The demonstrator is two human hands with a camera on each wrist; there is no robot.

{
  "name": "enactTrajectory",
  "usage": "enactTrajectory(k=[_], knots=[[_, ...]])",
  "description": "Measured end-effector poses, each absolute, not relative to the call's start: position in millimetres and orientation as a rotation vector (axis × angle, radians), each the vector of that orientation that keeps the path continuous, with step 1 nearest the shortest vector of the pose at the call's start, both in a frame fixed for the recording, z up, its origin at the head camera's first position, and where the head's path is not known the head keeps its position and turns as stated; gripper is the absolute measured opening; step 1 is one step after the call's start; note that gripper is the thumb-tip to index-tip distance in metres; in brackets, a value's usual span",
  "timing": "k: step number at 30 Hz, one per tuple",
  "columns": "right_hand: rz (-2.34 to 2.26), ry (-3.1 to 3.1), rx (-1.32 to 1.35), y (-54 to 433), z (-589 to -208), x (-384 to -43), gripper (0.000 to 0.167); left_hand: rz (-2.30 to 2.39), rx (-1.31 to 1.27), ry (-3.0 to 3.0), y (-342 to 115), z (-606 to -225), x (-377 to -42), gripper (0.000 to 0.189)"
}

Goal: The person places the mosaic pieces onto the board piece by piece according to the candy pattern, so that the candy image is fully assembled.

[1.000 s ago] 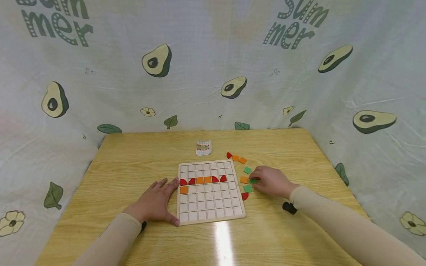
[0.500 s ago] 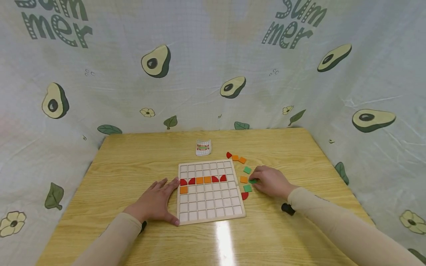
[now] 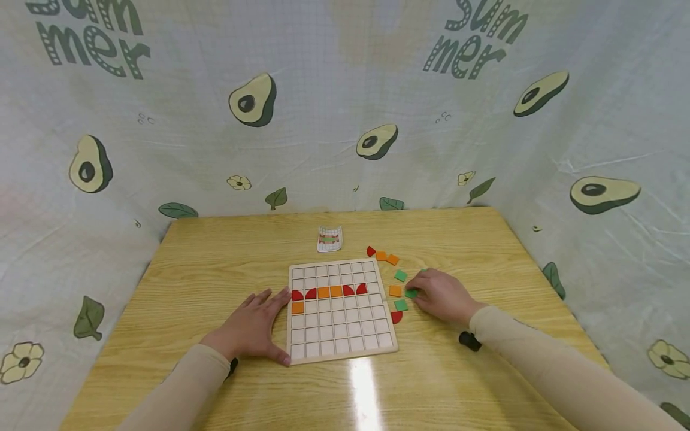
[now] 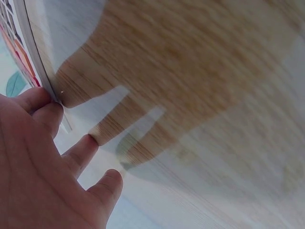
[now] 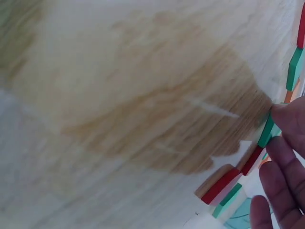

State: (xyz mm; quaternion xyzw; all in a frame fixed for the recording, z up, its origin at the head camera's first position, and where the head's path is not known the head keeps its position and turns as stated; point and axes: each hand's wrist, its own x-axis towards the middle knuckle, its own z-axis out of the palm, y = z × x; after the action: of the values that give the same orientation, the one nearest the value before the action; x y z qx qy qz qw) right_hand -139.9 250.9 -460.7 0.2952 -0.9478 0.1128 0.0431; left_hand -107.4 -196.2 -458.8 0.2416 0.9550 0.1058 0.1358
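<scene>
My left hand point(image 3: 250, 326) lies with its fingers spread along the left edge of a wooden grid board point(image 3: 345, 355), thumb at the near corner and index fingertip at the rim. One row of the board holds red quarter-circle tiles point(image 3: 297, 295) with two orange square tiles point(image 3: 330, 291) in the middle. Below the row's left end sits another orange square point(image 3: 297, 307). To the right of the board, my right hand point(image 3: 443, 294) pinches a green square tile point(image 5: 268, 131) between thumb and index finger, low at the table; the fingers partly hide it.
Loose tiles lie right of the board: an orange square point(image 3: 395, 291), green squares point(image 3: 401, 305) and a red quarter-circle point(image 3: 396, 317). Further back are two orange squares point(image 3: 387, 257) and a red piece point(image 3: 371, 251). A patterned card point(image 3: 330, 239) lies behind the board.
My right hand has shifted slightly to the right with the green tile at its fingertips. A sliver of green now shows behind that hand. The left hand and board stay still.
</scene>
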Motion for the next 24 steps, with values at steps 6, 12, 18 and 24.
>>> enactTrajectory(k=[6,12,18,24], knots=[[0.363,-2.919,0.948,250.5,-461.1,-139.8,0.027,0.314,0.702,2.765,-195.7,-456.2,-106.4,0.136],[0.318,-2.942,0.910,252.7,-461.1,-140.5,0.025,0.321,0.694,2.760,-195.0,-454.7,-105.8,0.135],[0.413,-2.999,0.873,252.0,-457.8,-143.3,0.025,0.318,0.687,2.760,-195.1,-454.7,-105.9,0.135],[0.471,-3.009,0.852,255.7,-458.4,-147.0,0.028,0.325,0.679,2.755,-195.4,-454.4,-105.0,0.135]])
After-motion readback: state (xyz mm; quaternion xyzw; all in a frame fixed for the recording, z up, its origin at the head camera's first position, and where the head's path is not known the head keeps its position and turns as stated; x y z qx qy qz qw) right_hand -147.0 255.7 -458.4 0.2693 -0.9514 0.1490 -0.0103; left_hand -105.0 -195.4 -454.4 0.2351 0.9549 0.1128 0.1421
